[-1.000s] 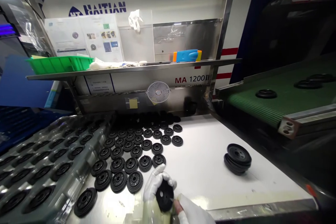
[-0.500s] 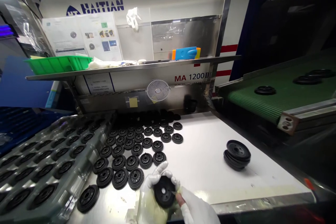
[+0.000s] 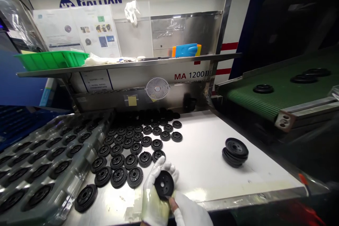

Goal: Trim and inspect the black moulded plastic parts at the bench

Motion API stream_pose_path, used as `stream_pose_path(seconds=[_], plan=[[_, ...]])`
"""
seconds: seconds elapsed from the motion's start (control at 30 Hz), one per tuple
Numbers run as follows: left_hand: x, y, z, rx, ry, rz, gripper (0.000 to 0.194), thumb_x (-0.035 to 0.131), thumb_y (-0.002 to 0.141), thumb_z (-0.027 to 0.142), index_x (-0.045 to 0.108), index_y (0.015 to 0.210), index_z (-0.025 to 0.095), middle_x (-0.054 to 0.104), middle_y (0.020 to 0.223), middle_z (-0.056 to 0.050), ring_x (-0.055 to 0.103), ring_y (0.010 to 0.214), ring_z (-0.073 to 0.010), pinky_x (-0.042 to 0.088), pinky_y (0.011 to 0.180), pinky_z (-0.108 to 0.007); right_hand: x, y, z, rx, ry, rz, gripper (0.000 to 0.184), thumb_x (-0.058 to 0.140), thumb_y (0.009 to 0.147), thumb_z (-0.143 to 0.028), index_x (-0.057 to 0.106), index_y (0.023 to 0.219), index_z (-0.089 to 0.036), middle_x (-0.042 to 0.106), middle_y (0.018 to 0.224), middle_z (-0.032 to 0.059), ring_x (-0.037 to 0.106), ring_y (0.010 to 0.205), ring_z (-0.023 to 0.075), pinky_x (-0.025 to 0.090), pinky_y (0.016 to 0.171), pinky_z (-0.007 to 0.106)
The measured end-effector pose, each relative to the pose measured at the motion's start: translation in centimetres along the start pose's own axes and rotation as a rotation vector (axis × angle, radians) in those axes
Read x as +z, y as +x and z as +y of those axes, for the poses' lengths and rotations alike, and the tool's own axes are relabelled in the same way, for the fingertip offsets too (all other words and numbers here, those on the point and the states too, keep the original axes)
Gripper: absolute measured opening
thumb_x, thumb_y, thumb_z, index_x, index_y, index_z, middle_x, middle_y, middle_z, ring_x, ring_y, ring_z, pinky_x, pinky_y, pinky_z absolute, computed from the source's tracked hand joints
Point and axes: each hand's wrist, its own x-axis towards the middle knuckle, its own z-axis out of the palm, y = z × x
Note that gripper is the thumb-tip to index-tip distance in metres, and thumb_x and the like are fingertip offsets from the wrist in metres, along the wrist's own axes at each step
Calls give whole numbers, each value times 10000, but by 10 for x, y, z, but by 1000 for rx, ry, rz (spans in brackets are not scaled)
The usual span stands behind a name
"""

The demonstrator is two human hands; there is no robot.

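One gloved right hand (image 3: 192,210), a bare fingertip showing, meets the lower edge of one black disc (image 3: 165,188); whether it grips a tool there I cannot tell. One gloved left hand (image 3: 155,201) grasps that disc, tilted between palm and fingers. Beyond, similar discs (image 3: 135,177) crowd the bench (image 3: 196,159), the far ones too dark to count. Farther, three belt discs (image 3: 263,89) lie on one green conveyor (image 3: 246,102).
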Motion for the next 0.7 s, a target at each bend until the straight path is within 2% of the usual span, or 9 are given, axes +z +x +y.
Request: stream_pose_path(seconds=[0.07,0.13,0.2,0.3,0.47,0.53,0.6,0.67,0.7], plan=[[-2,-1,3,-123,3,-23,306,533,716,213,556,1015,150,581,813,-93,566,729,-209,490,650,-381,-3,1,6,-16,48,14,336,228,838,-307,559,894,-277,673,802,35,623,740,251,409,601,328],[-2,-1,5,-157,-24,-41,276,513,695,185,577,958,131,560,708,-73,548,652,-193,486,622,-377,-5,2,10,-5,84,43,312,264,822,-263,550,947,-275,676,842,32,621,761,234,417,624,315],[-1,0,5,-100,-47,-44,222,530,691,165,592,899,116,538,654,-54,531,615,-167,481,623,-344,-5,2,11,12,73,60,300,256,830,-257,544,911,-268,672,810,19,618,721,216,416,605,302],[-2,4,0,-33,-52,-29,174,585,716,190,598,875,121,542,676,-44,531,626,-138,480,653,-301,-1,-1,4,29,-6,66,340,207,866,-310,539,811,-262,662,721,1,620,666,213,394,554,292],[-5,7,-7,65,-102,-19,221,595,740,213,579,954,162,560,744,-32,566,741,-142,461,797,-331,7,-5,-5,-20,-51,140,316,264,869,-301,570,797,-277,666,676,-13,624,623,173,352,509,248],[-5,4,-6,21,-72,-35,269,569,743,212,559,1008,167,584,827,-67,576,795,-183,469,777,-366,4,-4,-1,-48,-17,150,323,255,869,-292,576,837,-277,668,690,-7,622,632,169,364,522,243],[-5,2,-3,-88,-29,-49,299,536,730,215,551,1022,156,591,846,-98,581,777,-221,486,699,-390,0,-3,5,-43,29,140,313,258,858,-283,570,864,-268,671,729,6,622,668,179,387,549,250],[-3,0,-1,-141,-24,-44,284,521,702,205,567,974,136,581,745,-84,573,682,-213,486,632,-378,-4,-2,11,-10,53,131,292,263,844,-267,555,851,-255,667,741,13,617,676,191,400,563,265],[-2,0,-1,-123,-33,-34,260,523,692,196,577,937,129,563,687,-65,559,634,-194,482,610,-358,-6,-2,13,1,51,131,286,261,843,-264,546,836,-252,662,732,12,614,668,192,399,563,270]])
